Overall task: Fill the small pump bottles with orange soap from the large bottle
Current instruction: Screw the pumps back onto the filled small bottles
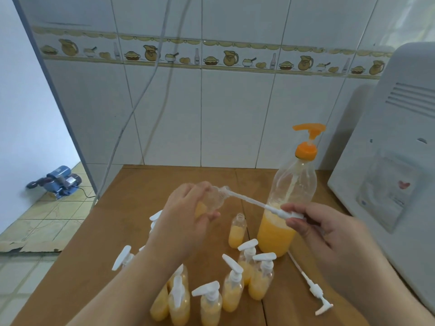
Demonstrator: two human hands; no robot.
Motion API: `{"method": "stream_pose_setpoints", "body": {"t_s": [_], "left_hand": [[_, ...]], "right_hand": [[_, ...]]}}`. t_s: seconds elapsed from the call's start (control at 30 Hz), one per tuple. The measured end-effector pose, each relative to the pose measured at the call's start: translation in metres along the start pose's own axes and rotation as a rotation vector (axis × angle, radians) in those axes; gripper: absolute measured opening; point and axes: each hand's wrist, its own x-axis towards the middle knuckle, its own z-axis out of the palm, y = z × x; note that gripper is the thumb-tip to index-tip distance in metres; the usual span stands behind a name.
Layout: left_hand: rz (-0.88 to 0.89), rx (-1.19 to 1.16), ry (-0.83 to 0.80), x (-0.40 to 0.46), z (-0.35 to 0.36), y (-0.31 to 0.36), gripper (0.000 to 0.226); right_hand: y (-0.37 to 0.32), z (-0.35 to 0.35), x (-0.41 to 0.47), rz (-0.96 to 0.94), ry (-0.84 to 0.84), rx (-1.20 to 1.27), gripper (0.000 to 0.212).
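Note:
My left hand [186,222] grips a small clear bottle [213,201] with orange soap in it, tilted so its neck points right. My right hand [329,234] pinches a white pump head [290,214]; its long dip tube [244,198] reaches left to the bottle's mouth. Behind my right hand stands the large bottle [280,229] with an orange pump [308,137], about a third full of orange soap. An uncapped small bottle [237,231] with soap stands left of it. Several capped, filled pump bottles [231,290] cluster at the table's front.
A loose white pump with tube [313,288] lies on the wooden table [131,231] at the right. A white appliance [388,172] stands at the right edge. Tiled wall is behind. A blue water pump [58,182] sits on the floor at the left.

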Motion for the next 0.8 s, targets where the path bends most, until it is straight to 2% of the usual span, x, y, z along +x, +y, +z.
{"method": "stream_pose_setpoints", "body": {"t_s": [0.1, 0.27, 0.33, 0.4, 0.47, 0.53, 0.57, 0.63, 0.67, 0.73, 0.8], "left_hand": [[0.148, 0.168, -0.032, -0.003, 0.002, -0.001, 0.047], [0.147, -0.049, -0.057, -0.010, 0.007, 0.026, 0.043], [0.078, -0.124, -0.074, -0.013, 0.009, 0.033, 0.045], [0.042, -0.117, -0.072, -0.017, 0.008, 0.034, 0.047], [0.051, -0.073, -0.061, -0.018, 0.007, 0.031, 0.046], [0.023, -0.083, -0.047, -0.018, 0.006, 0.028, 0.042], [-0.018, -0.124, -0.045, -0.018, 0.004, 0.027, 0.040], [-0.110, -0.258, -0.056, -0.017, 0.001, 0.027, 0.034], [-0.144, -0.328, -0.065, -0.017, -0.001, 0.029, 0.032], [-0.189, -0.429, -0.098, -0.016, -0.004, 0.034, 0.030], [-0.206, -0.475, -0.132, -0.016, -0.005, 0.039, 0.029]], "right_hand": [[-0.004, -0.003, 0.008, -0.040, -0.028, -0.010, 0.024], [-0.018, 0.020, 0.021, -0.085, 0.041, 0.069, 0.021], [-0.026, 0.028, 0.025, 0.000, 0.072, 0.164, 0.020], [-0.036, 0.032, 0.028, 0.105, 0.076, 0.168, 0.029], [-0.041, 0.031, 0.034, 0.197, -0.036, 0.114, 0.039], [-0.040, 0.026, 0.039, 0.309, -0.189, 0.255, 0.056], [-0.037, 0.024, 0.043, 0.376, -0.211, 0.424, 0.053], [-0.032, 0.019, 0.047, 0.428, -0.172, 0.749, 0.026], [-0.029, 0.019, 0.048, 0.413, -0.174, 0.835, 0.028], [-0.027, 0.023, 0.047, 0.350, -0.229, 0.849, 0.039], [-0.028, 0.030, 0.047, 0.326, -0.174, 0.809, 0.032]]}}
